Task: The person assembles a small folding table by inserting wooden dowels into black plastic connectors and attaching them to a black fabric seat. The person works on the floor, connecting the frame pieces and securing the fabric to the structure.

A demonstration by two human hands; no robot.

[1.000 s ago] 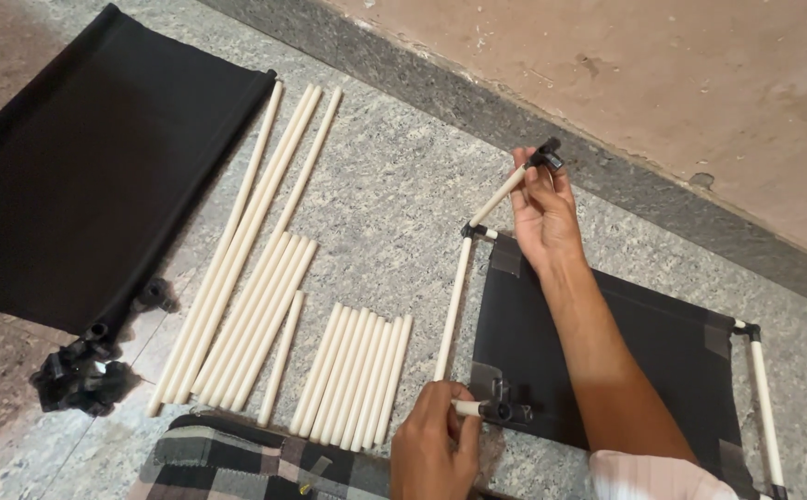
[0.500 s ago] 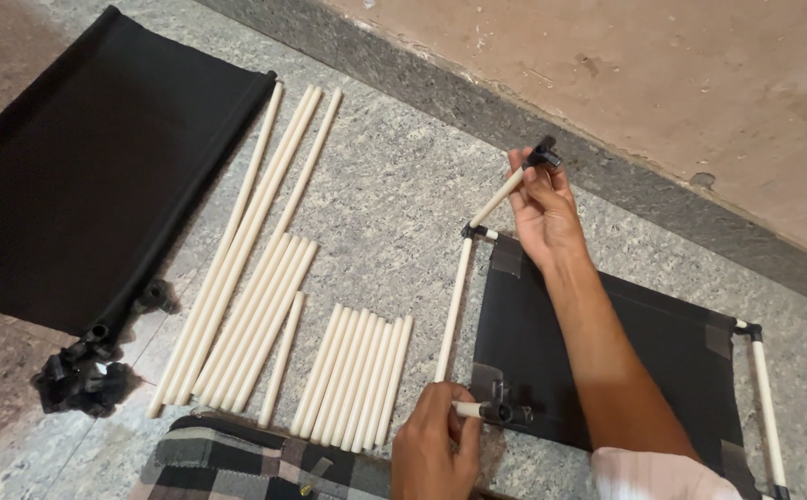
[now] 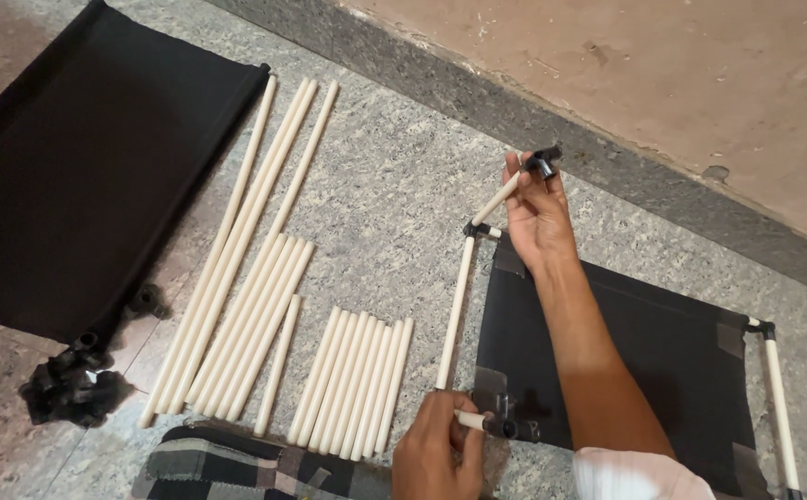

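At the near edge of the speckled grey stone floor (image 3: pixel 394 185), the left hand (image 3: pixel 436 454) is curled around the lower end of a smooth cream rod (image 3: pixel 454 310), beside a black plastic connector (image 3: pixel 505 426) at the near corner of a matte black fabric panel (image 3: pixel 672 361). A patch of checked cloth (image 3: pixel 237 468) lies just left of that hand. Beyond it sit a row of short cream tubes (image 3: pixel 353 384), then longer ones (image 3: pixel 246 268) fanned toward the far left, with a heap of black joints (image 3: pixel 70 389) beside a second dark fabric sheet (image 3: pixel 80 176). Farther out, the right hand (image 3: pixel 538 213) pinches a short cream rod (image 3: pixel 498 197) topped by a black elbow fitting (image 3: pixel 544 162), near the dark stone curb (image 3: pixel 533 120).
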